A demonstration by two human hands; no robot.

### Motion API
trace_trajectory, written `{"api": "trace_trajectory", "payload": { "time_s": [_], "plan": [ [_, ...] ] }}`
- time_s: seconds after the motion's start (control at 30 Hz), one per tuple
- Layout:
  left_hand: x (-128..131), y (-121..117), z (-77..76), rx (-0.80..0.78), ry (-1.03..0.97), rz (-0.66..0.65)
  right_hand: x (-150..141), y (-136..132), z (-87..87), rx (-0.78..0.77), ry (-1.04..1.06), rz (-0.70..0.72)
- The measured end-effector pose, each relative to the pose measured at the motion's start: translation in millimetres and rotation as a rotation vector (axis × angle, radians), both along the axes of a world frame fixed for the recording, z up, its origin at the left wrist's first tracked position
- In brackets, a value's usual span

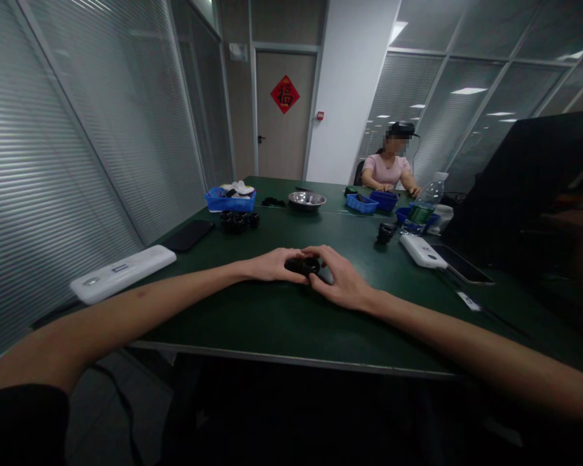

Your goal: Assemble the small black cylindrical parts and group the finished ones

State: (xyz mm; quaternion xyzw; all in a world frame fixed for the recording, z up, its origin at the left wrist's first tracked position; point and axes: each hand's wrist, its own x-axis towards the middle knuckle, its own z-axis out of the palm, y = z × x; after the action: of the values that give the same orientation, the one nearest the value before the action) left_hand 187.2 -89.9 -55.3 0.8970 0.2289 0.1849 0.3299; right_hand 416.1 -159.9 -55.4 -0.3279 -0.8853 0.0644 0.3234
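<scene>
- The left hand (274, 264) is gripping a dark object (300, 266), its fingers curling around one side.
- The right hand (344, 281) is clasping the other side with its fingers.
- The dark object is sitting between both hands at the counter (252, 317).
- A metal bowl (307, 201) is standing farther back.

Glass partitions (97, 123) hung with slatted blinds (43, 175) rise at ten and one o'clock in what looks like an office, set up partly as a workroom. At twelve, a plain door (291, 142) bears a red diamond sign (285, 94) beside a white pillar (350, 84); ceiling lights (469, 90) show in the glass at one. A person (387, 169) in headgear sits at the far side of a green table (272, 323) holding blue bins (230, 204).
</scene>
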Motion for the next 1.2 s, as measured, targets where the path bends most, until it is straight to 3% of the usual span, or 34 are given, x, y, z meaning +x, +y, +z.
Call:
{"api": "trace_trajectory", "payload": {
  "time_s": [0.13,0.33,0.5,0.67,0.83,1.03,1.2],
  "plan": [
    [-0.3,-0.3,0.1,-0.002,0.012,0.002,0.1,-0.2,0.3,0.003,0.024,-0.081],
    [0.3,-0.7,0.2,-0.006,-0.005,0.002,0.4,1.0,-1.0,0.002,0.019,0.021],
    [-1.0,0.6,-0.8,-0.023,0.013,0.01,-0.3,0.5,-0.2,-0.004,0.037,-0.071],
    [-1.4,1.2,-2.6,-0.006,-0.024,-0.016,-1.1,-0.2,0.2,-0.029,0.021,0.034],
    [-0.9,-0.9,0.0,-0.006,0.003,-0.001,-1.0,0.0,0.6,-0.024,0.048,-0.054],
    [-0.5,-1.6,1.2,-0.027,-0.002,0.004,-0.9,-0.1,0.3,-0.024,0.02,0.015],
    [-0.6,-4.0,3.6,-0.012,0.019,0.0,-2.1,-1.2,1.5,-0.047,0.052,-0.065]
  ]
}}
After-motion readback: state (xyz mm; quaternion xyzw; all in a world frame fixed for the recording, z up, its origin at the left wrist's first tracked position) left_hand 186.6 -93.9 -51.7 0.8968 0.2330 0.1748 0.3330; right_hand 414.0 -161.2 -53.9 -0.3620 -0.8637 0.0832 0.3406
